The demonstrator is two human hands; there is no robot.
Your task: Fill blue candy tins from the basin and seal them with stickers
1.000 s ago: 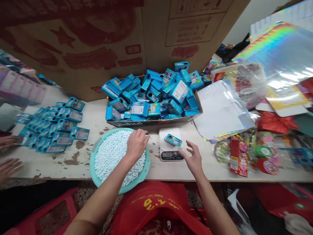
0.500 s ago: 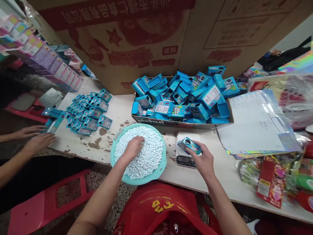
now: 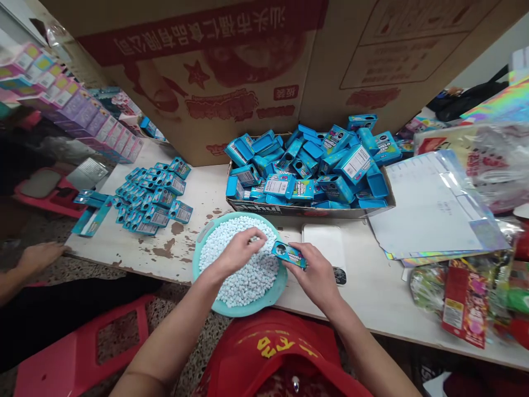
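A turquoise basin (image 3: 197, 270) full of small white pellet candies (image 3: 243, 286) stands at the table's front edge. Over the candies, my left hand (image 3: 243, 251) has its fingers curled together; what is inside them is hidden. My right hand (image 3: 316, 273) grips a small blue candy tin (image 3: 288, 254), tilted at the basin's right rim, its round opening facing the candies. Just behind that hand lies a white digital scale (image 3: 330, 242) with nothing on its plate, its dark display partly covered by my hand.
A shallow carton (image 3: 281, 208) heaped with blue tins stands behind the basin. More tins (image 3: 151, 196) are grouped at left, near a co-worker's hand (image 3: 43, 258). Papers (image 3: 433, 209) and packaged sweets (image 3: 463, 306) lie at right. A large cardboard box (image 3: 256, 71) rises behind.
My right hand has brought the tin left from above the scale to the basin's rim. My left hand has lifted from the candies and moved right. The co-worker's hands have drawn back from the tins.
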